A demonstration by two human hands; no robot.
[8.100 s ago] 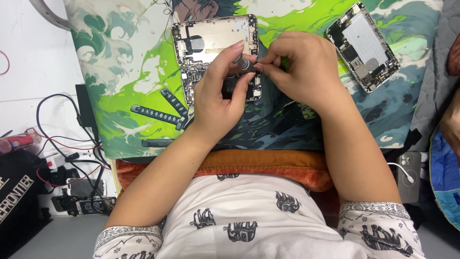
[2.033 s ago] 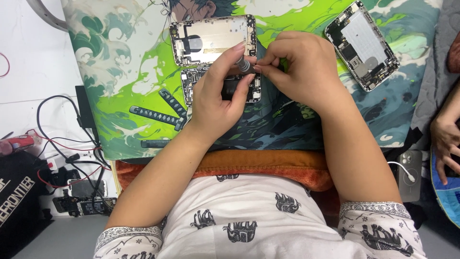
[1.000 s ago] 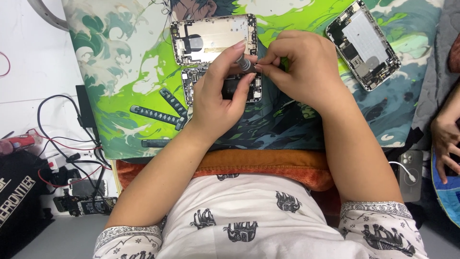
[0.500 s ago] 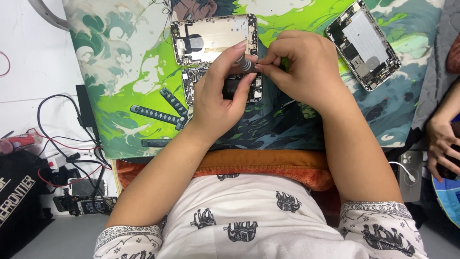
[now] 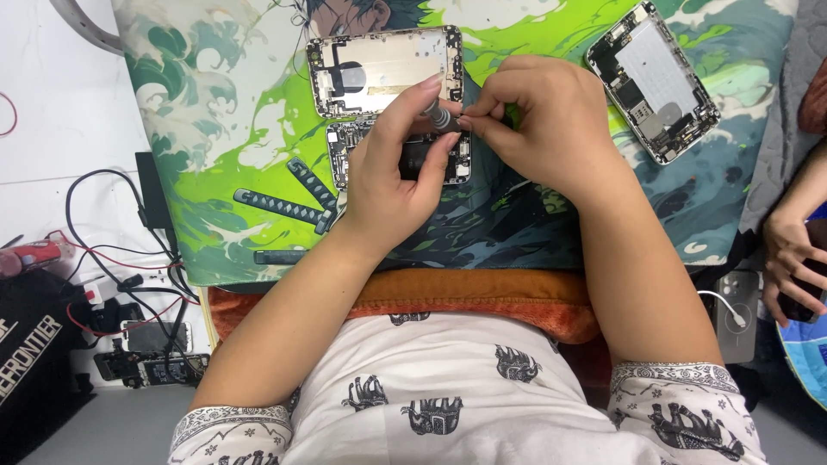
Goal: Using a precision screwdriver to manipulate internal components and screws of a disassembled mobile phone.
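Note:
An opened phone housing [image 5: 379, 73] lies on a green patterned mat [image 5: 215, 146], with its lower circuit part [image 5: 345, 151] just below it. My left hand [image 5: 392, 176] rests over that lower part, thumb and forefinger pinching the grey handle of a small screwdriver [image 5: 441, 118]. Against it from the right, my right hand [image 5: 543, 125] grips the same screwdriver with closed fingertips. The tool's tip is hidden by my fingers.
A second opened phone [image 5: 652, 79] lies at the mat's upper right. Black cables [image 5: 112, 258] and small phone parts [image 5: 146, 362] clutter the white table on the left. Another person's hand [image 5: 788, 267] sits at the right edge beside a white charger [image 5: 732, 314].
My hands have stayed in place on the screwdriver. The other person's hand has come into view at the right edge and shifted slightly.

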